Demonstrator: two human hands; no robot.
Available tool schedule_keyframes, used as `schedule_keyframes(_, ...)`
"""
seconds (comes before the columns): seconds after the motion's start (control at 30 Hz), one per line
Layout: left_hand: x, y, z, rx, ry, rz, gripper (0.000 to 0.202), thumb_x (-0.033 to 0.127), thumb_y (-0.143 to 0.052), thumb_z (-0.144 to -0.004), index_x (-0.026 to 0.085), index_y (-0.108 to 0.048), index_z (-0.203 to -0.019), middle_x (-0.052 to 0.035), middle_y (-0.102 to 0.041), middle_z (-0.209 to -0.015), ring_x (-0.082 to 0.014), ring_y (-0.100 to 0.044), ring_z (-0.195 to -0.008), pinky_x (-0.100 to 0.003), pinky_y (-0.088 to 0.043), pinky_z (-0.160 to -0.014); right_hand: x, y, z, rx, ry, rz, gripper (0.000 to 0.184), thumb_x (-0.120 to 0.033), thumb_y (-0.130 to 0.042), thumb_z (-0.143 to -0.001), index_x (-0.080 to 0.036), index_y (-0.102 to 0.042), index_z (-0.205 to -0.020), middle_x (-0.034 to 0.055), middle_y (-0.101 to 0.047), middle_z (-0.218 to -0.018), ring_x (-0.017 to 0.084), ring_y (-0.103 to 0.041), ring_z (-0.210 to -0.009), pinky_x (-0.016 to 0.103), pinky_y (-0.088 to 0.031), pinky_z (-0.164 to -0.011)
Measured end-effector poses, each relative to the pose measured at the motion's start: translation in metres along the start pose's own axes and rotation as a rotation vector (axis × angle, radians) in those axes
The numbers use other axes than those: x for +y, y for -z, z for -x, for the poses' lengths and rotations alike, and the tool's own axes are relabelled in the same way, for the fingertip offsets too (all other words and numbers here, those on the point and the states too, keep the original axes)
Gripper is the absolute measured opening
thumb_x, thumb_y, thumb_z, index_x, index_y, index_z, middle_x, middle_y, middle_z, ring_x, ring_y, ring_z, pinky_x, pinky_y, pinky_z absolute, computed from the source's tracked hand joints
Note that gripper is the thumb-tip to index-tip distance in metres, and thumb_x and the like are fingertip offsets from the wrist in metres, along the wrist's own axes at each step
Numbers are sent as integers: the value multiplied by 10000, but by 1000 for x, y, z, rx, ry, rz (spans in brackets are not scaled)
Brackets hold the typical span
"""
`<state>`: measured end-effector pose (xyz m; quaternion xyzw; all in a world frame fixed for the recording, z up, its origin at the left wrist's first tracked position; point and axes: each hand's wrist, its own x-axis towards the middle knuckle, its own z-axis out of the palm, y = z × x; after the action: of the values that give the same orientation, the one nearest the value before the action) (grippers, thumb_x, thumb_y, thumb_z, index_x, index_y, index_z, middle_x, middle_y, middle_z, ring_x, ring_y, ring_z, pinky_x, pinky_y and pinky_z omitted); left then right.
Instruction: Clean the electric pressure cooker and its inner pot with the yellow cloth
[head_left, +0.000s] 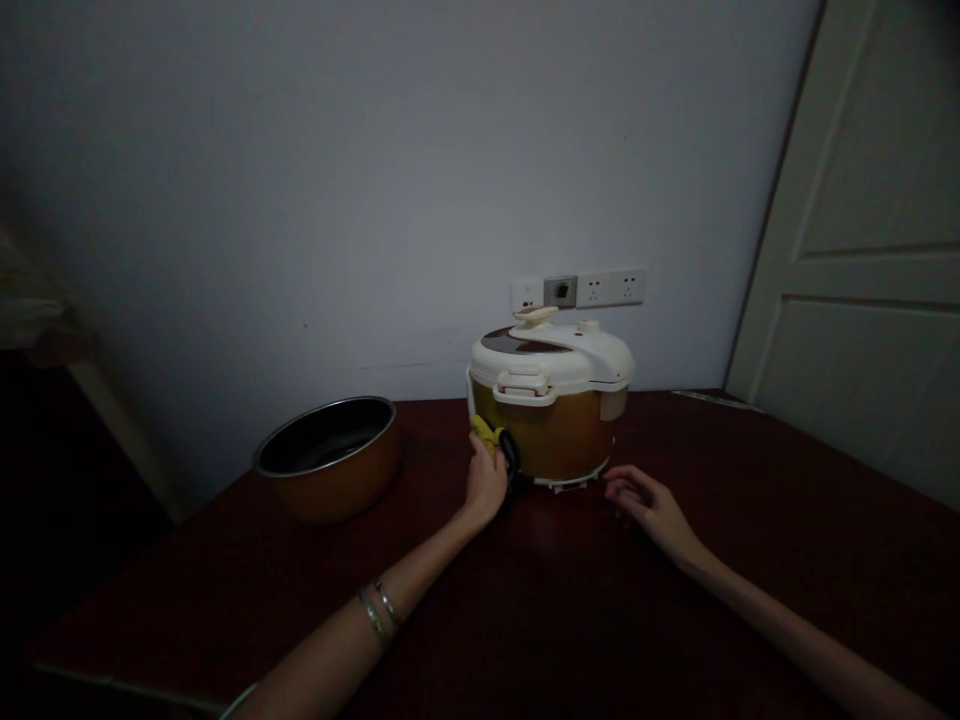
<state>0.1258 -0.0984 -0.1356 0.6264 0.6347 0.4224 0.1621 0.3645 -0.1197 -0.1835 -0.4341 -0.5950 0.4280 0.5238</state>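
A white and gold-brown electric pressure cooker [570,430] stands upright on the table, its lid on. In front of its left side, my left hand [486,484] is closed around a yellow-and-black item [487,434] with a curved black part; its exact kind is hard to make out in the dim light. Near the cooker's lower right edge, my right hand [645,510] hovers with loosely bent fingers, apart from the cooker, and nothing shows in it. Left of my left hand sits a round inner pot [341,480], orange-brown outside and dark inside.
The dark red table [570,600] reaches back to a pale wall [337,200]. Several sockets [594,289] are set in the wall behind the cooker. A panelled door [870,330] rises at the right. A thin flat strip [716,400] lies at the table's back right.
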Motion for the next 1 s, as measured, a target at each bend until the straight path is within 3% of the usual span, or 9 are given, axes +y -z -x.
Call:
schedule_keyframes(0.1,24,9,-10,27,-110,-47,452,287,-319,-917,76,-262,-1312,-183,-652,-1056,-225,-633,-962,-309,-458,-804,-1,1,1,7,-4,-1,284,-293,-561,-640,-180,-514,-896,-7,-559,-725,105,-500,-537,226,-393,-445)
schedule_keyframes(0.2,37,9,-15,103,-130,-69,490,317,-319,-919,80,-229,-1339,-192,-643,-1079,-234,-630,-971,-314,-455,-800,-3,0,2,18,-11,-3,282,-301,-565,-640,-180,-516,-890,-6,-559,-726,104,-502,-539,224,-392,-445)
schedule_keyframes(0.27,31,6,-11,92,-100,-97,505,312,-323,-919,77,-204,-1350,-196,-642,-1083,-235,-629,-977,-309,-456,-791,-4,-1,3,13,-13,3,275,-309,-564,-646,-180,-519,-885,-9,-555,-722,99,-495,-532,220,-388,-442)
schedule_keyframes(0.43,0,7,8,-142,-72,-325,461,260,-359,-902,66,-246,-1305,-194,-663,-1009,-261,-651,-906,-318,-470,-716,-3,-3,4,-6,10,17,244,-294,-547,-664,-183,-528,-881,-12,-555,-716,93,-490,-532,216,-386,-452)
schedule_keyframes(0.57,16,14,10,-183,-256,-540,377,269,-337,-924,99,-286,-1257,-160,-673,-938,-259,-662,-862,-334,-480,-707,-2,-3,4,5,16,22,248,-288,-547,-659,-179,-533,-881,-9,-555,-716,93,-485,-528,217,-383,-455)
schedule_keyframes(0.67,46,10,6,-114,-441,-667,305,297,-339,-934,149,-352,-1200,-131,-659,-939,-243,-665,-854,-329,-489,-712,-1,-2,4,12,21,29,251,-296,-551,-666,-179,-530,-888,-5,-556,-736,95,-487,-533,217,-387,-453)
schedule_keyframes(0.77,66,-1,7,-50,-537,-757,278,272,-323,-937,164,-389,-1185,-118,-639,-928,-239,-671,-812,-322,-498,-681,-2,-3,5,24,29,38,250,-305,-554,-673,-181,-526,-888,-5,-553,-742,90,-472,-523,215,-381,-448)
schedule_keyframes(0.83,67,-9,12,-68,-583,-805,296,210,-295,-935,167,-380,-1215,-118,-630,-918,-232,-674,-790,-315,-500,-668,-3,-3,7,21,36,41,249,-306,-554,-674,-181,-527,-888,-5,-552,-741,91,-470,-524,216,-382,-453)
schedule_keyframes(1.0,61,-17,27,-249,-637,-869,313,127,-311,-902,177,-396,-1200,-104,-631,-895,-233,-674,-809,-311,-504,-670,-10,-7,11,-16,49,56,221,-281,-547,-675,-179,-533,-871,-13,-538,-723,83,-453,-521,208,-360,-456)
